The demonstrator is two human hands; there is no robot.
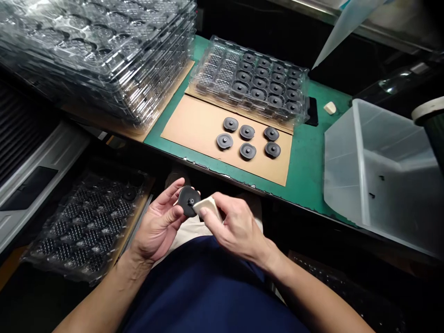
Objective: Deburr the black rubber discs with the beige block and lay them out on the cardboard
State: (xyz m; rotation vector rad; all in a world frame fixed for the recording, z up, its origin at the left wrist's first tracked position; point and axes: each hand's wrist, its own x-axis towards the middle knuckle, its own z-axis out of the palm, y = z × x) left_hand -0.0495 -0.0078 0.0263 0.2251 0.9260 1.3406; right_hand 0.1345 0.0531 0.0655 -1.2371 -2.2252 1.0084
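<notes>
Hands [201,222] hold black disc [188,200] and pale block [208,206].

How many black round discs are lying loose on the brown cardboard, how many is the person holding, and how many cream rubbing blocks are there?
Black discs on the cardboard: 6, first one
Black disc in the left hand: 1
Cream blocks: 2, one in the right hand, one on the green mat
Total: 9

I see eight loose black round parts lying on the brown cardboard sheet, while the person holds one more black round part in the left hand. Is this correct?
Not quite. The head view shows six loose black round parts on the brown cardboard sheet, not eight. The rest is right: the left hand holds one more black round part.
</notes>
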